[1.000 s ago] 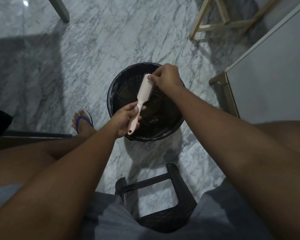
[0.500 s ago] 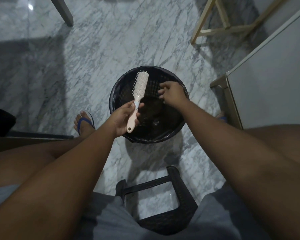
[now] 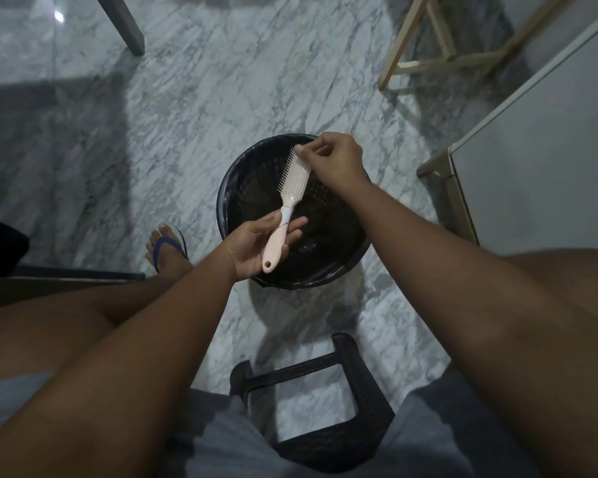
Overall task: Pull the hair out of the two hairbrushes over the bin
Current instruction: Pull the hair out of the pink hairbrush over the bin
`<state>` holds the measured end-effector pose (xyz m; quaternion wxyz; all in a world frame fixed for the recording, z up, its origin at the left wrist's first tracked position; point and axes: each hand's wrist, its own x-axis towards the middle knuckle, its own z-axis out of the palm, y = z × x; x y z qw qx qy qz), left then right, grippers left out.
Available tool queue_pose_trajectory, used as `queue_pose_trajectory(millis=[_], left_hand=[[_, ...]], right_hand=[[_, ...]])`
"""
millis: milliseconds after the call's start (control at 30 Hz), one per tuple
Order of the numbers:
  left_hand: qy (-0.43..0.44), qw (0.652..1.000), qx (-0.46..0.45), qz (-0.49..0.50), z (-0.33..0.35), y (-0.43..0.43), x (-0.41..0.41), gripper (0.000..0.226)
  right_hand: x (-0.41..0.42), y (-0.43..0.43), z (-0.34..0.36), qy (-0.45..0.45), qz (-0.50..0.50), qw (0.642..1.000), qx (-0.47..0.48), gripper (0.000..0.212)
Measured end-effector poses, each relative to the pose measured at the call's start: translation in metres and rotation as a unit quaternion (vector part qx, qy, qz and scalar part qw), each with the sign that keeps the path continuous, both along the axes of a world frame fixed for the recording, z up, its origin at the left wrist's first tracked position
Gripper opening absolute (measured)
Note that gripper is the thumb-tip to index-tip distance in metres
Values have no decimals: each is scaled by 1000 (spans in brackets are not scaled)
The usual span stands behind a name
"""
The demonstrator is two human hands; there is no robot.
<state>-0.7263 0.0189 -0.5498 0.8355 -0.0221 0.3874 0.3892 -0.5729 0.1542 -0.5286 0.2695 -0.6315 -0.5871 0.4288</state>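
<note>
The left hand cradles the pale pink plastic handle of a slim white-bristled hairbrush, its fingers only loosely curled with the handle lying across the open palm, so the brush head angles up and away toward the right hand. That right hand is pinched closed at the far tip of the bristles, thumb and forefinger together, presumably on a tuft of hair, though no strand is clear enough in this dim light to confirm it. Both hands and the brush hang directly above the round black woven plastic bin, which sits on the grey-veined marble floor just beyond the hands. The loose left grip looks like the main risk: a firm tug at the tip could lever the handle out of the palm and drop the brush into the bin. Pulled hair could also drift past the rim onto the floor if released too far outward. Only one brush is visible.
</note>
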Motion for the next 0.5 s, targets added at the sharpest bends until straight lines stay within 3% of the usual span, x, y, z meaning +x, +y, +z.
queue_pose_trajectory(millis=[100,167,267,367,500], left_hand=[[-15,1000,8,24,1,1,3,37],[-23,999,7,36,0,2,4,36],[-13,998,-1,56,0,4,4,28],[15,998,5,64,-1,5,5,27],[48,998,22,31,-1,2,4,30]], right_hand=[[-3,8,1,89,-62,993,-52,17],[-3,9,3,137,-101,983,-76,24],[0,-6,7,130,-31,987,-85,40],[3,-21,10,105,52,989,-89,39],[4,-24,7,146,16,983,-113,35]])
